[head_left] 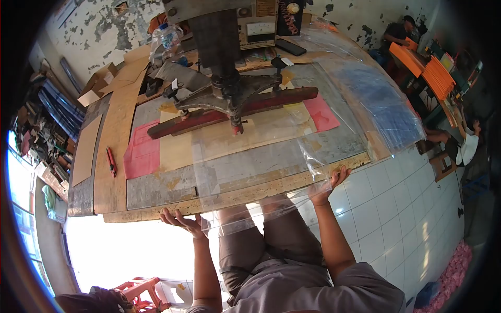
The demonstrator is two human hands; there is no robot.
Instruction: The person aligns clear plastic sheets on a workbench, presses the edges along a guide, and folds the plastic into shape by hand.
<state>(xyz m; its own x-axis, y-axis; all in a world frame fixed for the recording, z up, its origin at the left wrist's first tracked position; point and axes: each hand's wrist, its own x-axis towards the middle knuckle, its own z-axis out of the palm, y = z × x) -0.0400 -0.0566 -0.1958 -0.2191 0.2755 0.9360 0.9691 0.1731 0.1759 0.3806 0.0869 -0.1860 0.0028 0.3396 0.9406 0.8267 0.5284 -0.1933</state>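
My left hand [182,222] is at the front edge of the worktable [271,181], fingers spread and nothing seen in them. Further right, my right hand [334,187] is at the same edge, beside a clear plastic sheet [250,172], with its fingers apart. The sheet lies over the grey board and hangs past the table edge between the hands. Above the board stands a press [229,94] with a long red bar [282,100]. Yellowish paper [182,146] and pink pieces [143,148] lie under the bar.
A red cutter [111,161] lies on the left. Stacked clear plastic [381,104] covers the right side. Behind are a phone [290,47], a bottle [169,37] and an open carton [99,83]. Two people [399,34] are at the right, near orange material [438,78].
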